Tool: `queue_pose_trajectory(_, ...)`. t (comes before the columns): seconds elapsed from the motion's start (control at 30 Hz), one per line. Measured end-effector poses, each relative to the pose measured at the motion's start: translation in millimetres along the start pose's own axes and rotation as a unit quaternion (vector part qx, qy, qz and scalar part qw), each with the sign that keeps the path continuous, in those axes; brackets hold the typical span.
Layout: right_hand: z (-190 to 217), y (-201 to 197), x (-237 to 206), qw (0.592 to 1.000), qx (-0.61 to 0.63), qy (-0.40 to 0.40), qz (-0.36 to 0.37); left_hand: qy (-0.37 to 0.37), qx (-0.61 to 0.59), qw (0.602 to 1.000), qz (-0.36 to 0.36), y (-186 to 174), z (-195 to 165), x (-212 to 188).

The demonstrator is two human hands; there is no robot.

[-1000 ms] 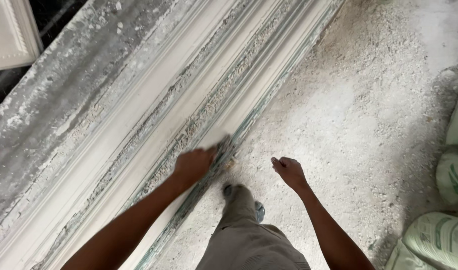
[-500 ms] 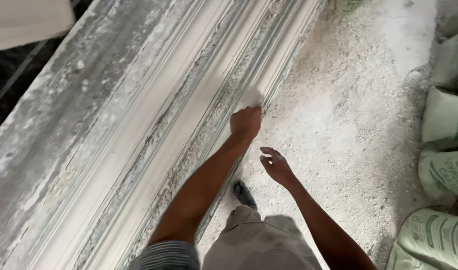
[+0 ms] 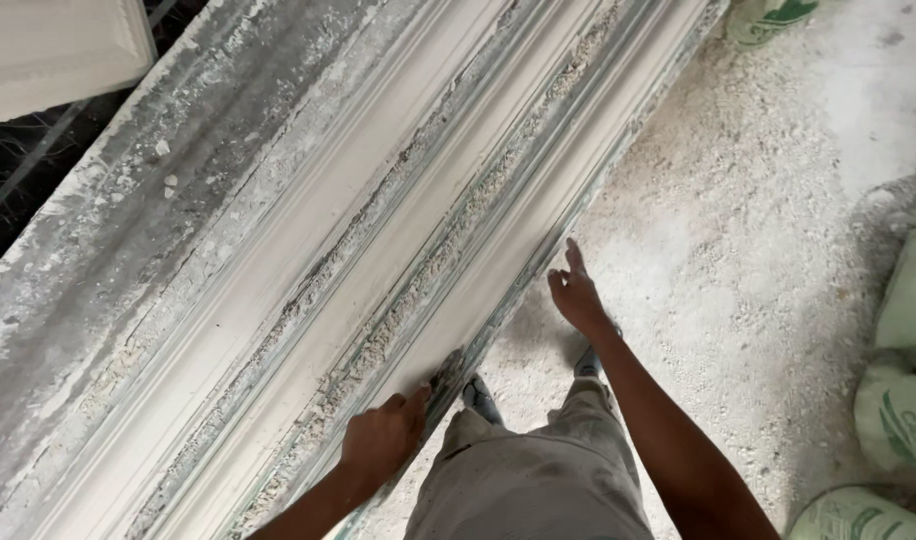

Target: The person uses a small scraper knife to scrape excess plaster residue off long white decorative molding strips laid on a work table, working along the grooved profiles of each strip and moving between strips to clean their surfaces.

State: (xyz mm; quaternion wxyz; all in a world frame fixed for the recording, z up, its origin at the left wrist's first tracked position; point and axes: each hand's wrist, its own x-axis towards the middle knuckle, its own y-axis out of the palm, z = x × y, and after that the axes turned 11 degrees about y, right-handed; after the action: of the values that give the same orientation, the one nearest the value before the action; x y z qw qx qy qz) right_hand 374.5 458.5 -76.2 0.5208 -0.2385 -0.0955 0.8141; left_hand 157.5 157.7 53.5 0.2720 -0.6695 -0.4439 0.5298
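Moulding (image 3: pixel 398 230) is pressed at the bench's near edge.
Left hand (image 3: pixel 383 440), fingers curled together, bears on it; right hand (image 3: pixel 576 290) is held free, fingers loosely apart.

The left hand (image 3: pixel 383 440) sits low in the view, its back turned up to the camera, fingers curled under and pressed down flat, the thumb stretched out to the right. Its forearm runs down and left, out of the bottom edge. The right hand (image 3: pixel 576 290) is held higher and further forward, hanging free and touching nothing, with the palm facing left, the fingers loosely open and the index finger pointing straight ahead. The right forearm stretches long and nearly straight, slanting down to the right and out of the lower edge.
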Motion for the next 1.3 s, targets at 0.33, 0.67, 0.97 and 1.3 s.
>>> queue_pose_trajectory(0.33,20,-94,95,0.994,0.05,0.06,0.076,0.049,0.087,0.988,-0.115,-115,-110,329)
queue_pose_trajectory(0.67,32,-126,171,0.987,-0.119,-0.052,0.095,-0.081,0.0,0.995,0.053,-59,-48,195)
queue_pose_trajectory(0.97,36,-133,169,0.982,-0.129,0.061,0.122,-0.003,0.127,0.99,-0.066,-87,-86,307)
queue_pose_trajectory(1.3,24,-150,192,0.98,0.097,-0.012,0.171,0.013,0.058,0.998,-0.033,-146,-108,316)
